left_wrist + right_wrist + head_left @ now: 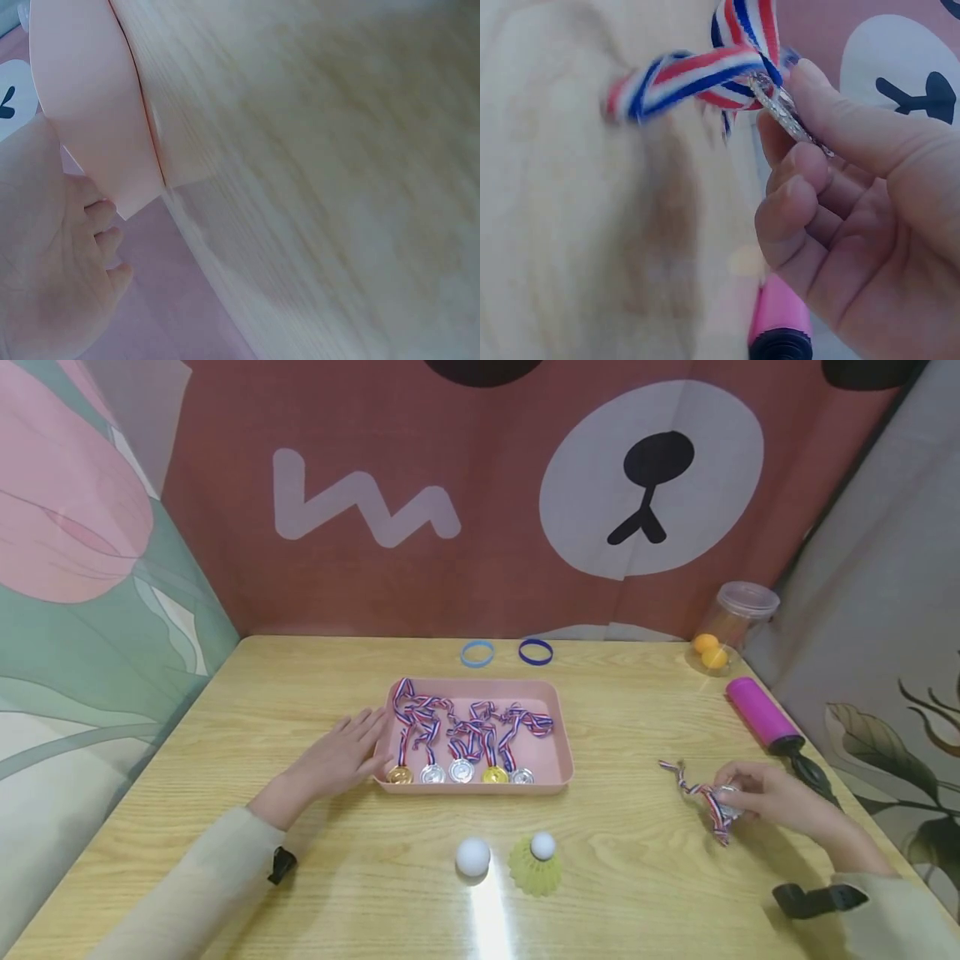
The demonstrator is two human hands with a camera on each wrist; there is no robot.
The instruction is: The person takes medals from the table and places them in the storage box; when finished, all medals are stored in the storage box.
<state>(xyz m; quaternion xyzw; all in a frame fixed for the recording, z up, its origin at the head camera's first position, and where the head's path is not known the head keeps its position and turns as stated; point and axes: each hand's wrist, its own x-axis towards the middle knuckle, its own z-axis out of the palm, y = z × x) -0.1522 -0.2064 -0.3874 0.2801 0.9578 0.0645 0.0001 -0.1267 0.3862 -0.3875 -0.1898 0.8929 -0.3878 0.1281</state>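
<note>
While the left hand point(341, 760) lies flat with straight fingers against the pink tray point(558, 727) holding five medals, the right hand point(772, 793) pinches a silver medal point(784, 112) by its edge, striped ribbon point(693, 793) trailing over the table point(645, 877) right of the tray.

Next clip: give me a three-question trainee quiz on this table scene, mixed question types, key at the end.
1. True or false: the right hand pinches a medal with a striped ribbon.
2. How many medals lie in the pink tray?
A. three
B. five
C. seven
3. Fill in: the left hand lies flat on the table, fingers against the tray's ____ side.

Key:
1. True; the silver disc sits between thumb and fingers.
2. B; two gold, three silver.
3. left
</note>
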